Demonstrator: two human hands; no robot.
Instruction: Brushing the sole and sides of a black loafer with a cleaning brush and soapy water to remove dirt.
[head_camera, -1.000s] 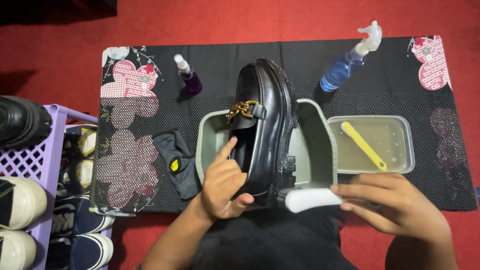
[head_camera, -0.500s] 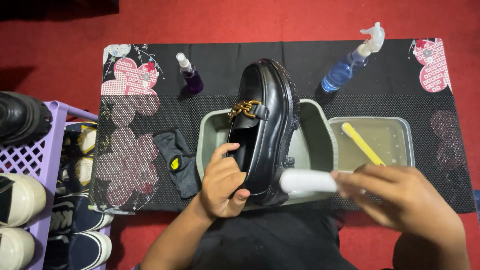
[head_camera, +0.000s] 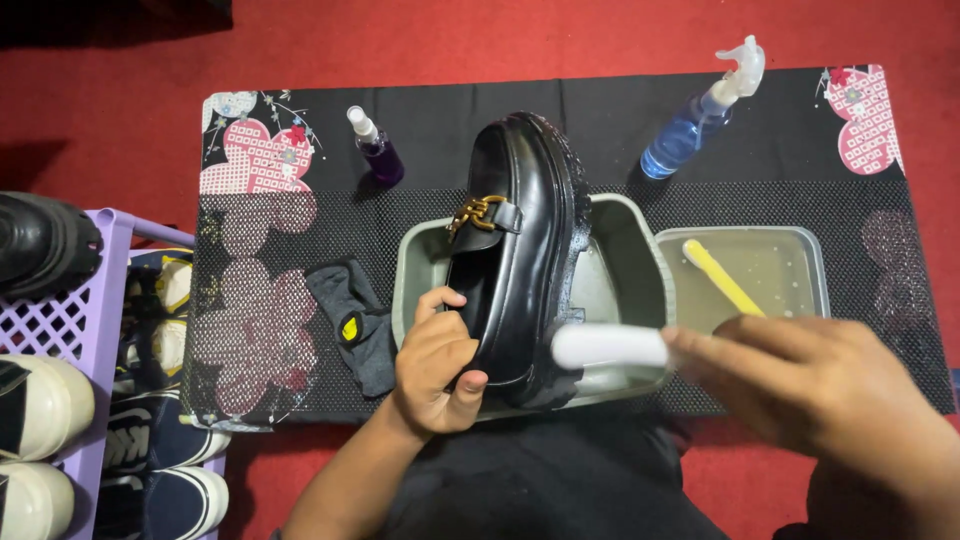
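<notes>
Black loafer (head_camera: 525, 250), glossy, gold-buckled

Right hand (head_camera: 830, 390) motion-blurred, cut by frame edge; its white brush handle (head_camera: 610, 346) blurred, bristles not discernible.

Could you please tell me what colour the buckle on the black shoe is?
Gold, on the black shoe's buckle; head view.
</notes>
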